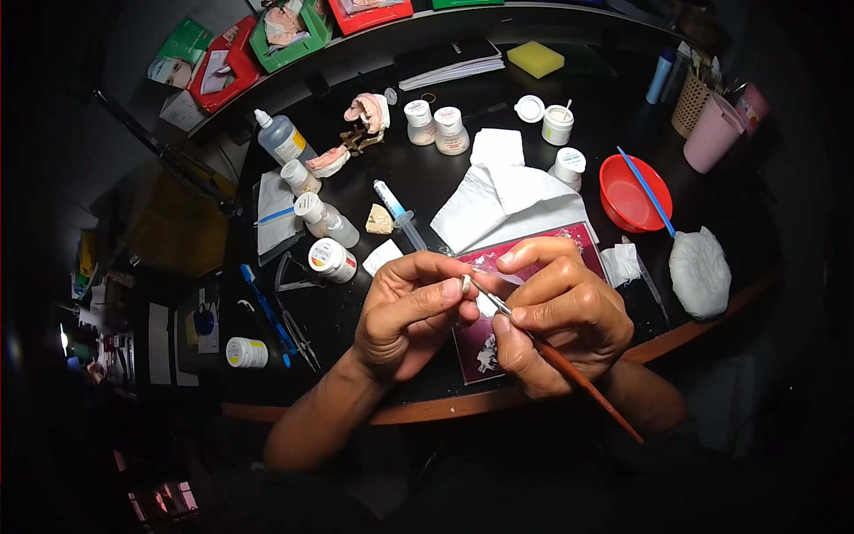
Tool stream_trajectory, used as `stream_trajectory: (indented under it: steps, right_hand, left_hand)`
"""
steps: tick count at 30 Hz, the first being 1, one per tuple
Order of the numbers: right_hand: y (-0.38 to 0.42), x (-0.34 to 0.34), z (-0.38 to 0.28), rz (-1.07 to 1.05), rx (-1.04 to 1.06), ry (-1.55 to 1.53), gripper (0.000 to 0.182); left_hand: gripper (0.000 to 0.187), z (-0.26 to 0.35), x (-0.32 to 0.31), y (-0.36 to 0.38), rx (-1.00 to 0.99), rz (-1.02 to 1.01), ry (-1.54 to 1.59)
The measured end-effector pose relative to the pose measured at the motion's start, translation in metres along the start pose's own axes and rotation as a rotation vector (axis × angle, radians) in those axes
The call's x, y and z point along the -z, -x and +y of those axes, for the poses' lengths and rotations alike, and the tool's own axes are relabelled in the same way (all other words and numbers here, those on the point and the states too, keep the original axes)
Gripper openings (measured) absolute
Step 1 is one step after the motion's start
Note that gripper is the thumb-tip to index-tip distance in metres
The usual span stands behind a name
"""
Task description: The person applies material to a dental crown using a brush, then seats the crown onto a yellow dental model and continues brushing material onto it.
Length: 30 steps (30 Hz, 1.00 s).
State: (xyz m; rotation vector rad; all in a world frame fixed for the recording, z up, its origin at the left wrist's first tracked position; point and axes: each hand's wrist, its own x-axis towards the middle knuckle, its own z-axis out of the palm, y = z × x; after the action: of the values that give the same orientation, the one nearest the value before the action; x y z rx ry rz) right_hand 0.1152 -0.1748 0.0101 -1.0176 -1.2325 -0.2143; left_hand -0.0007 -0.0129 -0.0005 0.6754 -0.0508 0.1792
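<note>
Between the thumb and fingertips of my left hand (396,311) is a small whitish dental crown (465,282), partly covered by the fingers. My right hand (569,307) grips a brush (587,384) with a reddish-brown wooden handle and metal ferrule. Its tip meets the crown or stops right beside it; the exact contact is too small to tell. Both hands are raised above a dark pink mixing plate (470,367), which carries smeared white material (487,356). Folded white tissue (498,200) lies behind the plate.
A red bowl (614,203) with a blue stick and a white wrapped lump (700,274) stand right. Jars (332,260), a syringe (400,216) and dental models (366,114) are left and behind. A blue toothbrush (267,307) and tweezers (300,338) lie left. The wooden table edge (427,412) runs in front.
</note>
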Motion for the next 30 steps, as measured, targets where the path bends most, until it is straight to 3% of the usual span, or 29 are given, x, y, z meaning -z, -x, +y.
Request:
stream_trajectory:
  steps: [30]
  right_hand:
    - [-0.0022, -0.0005, -0.0005, -0.012, 0.027, -0.006, 0.024]
  left_hand:
    - [0.021, -0.0002, 0.0027, -0.0009, -0.005, -0.044, 0.003]
